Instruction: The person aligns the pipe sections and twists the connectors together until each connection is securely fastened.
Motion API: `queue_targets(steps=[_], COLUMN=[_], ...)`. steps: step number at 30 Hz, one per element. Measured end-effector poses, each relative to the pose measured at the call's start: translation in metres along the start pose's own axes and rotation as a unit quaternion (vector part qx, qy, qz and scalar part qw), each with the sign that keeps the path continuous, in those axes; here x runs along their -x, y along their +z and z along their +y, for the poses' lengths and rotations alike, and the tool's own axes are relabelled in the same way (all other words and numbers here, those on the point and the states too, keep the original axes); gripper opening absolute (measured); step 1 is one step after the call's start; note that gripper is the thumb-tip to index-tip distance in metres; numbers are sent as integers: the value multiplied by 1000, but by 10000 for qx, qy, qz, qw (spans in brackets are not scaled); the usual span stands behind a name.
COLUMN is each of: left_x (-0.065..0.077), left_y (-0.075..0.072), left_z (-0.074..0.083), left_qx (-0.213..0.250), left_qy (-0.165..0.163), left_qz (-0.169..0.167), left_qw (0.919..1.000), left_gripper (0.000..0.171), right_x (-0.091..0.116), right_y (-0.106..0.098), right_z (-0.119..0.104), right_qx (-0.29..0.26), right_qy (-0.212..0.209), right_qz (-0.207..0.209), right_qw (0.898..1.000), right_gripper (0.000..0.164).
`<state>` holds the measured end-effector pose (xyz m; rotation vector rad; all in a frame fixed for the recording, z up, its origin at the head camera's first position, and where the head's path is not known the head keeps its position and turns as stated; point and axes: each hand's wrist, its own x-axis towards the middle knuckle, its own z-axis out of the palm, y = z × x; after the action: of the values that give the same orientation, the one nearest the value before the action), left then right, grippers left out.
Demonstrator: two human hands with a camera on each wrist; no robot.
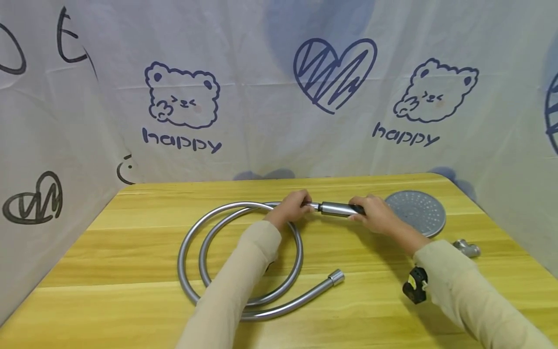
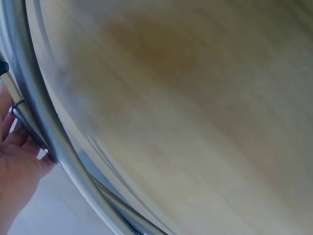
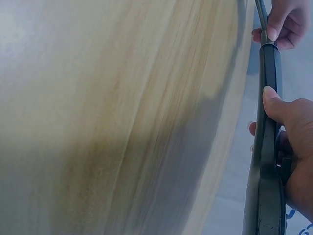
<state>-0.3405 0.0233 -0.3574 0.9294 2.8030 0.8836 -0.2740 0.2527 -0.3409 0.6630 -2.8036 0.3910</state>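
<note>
My right hand (image 1: 377, 213) grips the silver-and-black handle (image 1: 334, 209) of a shower head. Its round grey spray face (image 1: 416, 211) is turned upward, to the right of that hand. At the handle's left end, my left hand (image 1: 293, 209) pinches the end of a silver shower hose (image 1: 183, 259). In the right wrist view, the left fingertips are right at the joint where hose and handle (image 3: 270, 68) line up, and the right thumb lies along the handle. The left wrist view shows a hose loop (image 2: 44, 112) crossing in front of the left hand (image 2: 19, 171).
Hose coils lie on the wooden table (image 1: 131, 232) under and left of my left arm. The hose's free end, with a metal nut (image 1: 336, 277), points right near the middle. A small metal fitting (image 1: 468, 248) sits beside my right sleeve. White drawn-on cloth (image 1: 261, 135) encloses the back and sides.
</note>
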Motion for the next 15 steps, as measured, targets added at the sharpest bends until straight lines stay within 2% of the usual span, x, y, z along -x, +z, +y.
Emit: queue_targets(steps=[1,2,4,7,8,9,11,12,14,15], left_x=[0,-8,-28,-64,-71,-73,-70,-66,-55,-55], left_y=[0,8,24,54,61,61,56,52,41,38], left_z=[-2,-14,-44,-93,-100,-102,-95,-89,-74,-76], left_qx=[-14,-13,14,-240,-330,-289,-213,-151,42,263], left_qy=[98,246,431,928,880,834,757,768,541,587], left_qz=[45,112,148,369,373,277,194,204,67,-6], left_qw=[9999,9996,9990,9947,9949,9957,9967,9967,9985,9979], left_gripper=[22,23,32,39,39,39,34,34,32,34], right_x=[0,0,0,-1,-1,-1,-1,-1,-1,-1], right_y=[0,0,0,-1,-1,-1,-1,-1,-1,-1], right_z=[0,0,0,0,-1,-1,-1,-1,-1,-1], right_qx=[-3,-3,-13,-42,-73,-104,-162,-181,-193,-183], right_qy=[0,1,6,17,25,33,57,60,61,61], right_qz=[2,2,2,5,11,14,25,35,45,42], right_qw=[10000,10000,10000,10000,10000,9999,9998,9998,9998,9998], right_gripper=[31,31,31,31,31,31,31,31,31,31])
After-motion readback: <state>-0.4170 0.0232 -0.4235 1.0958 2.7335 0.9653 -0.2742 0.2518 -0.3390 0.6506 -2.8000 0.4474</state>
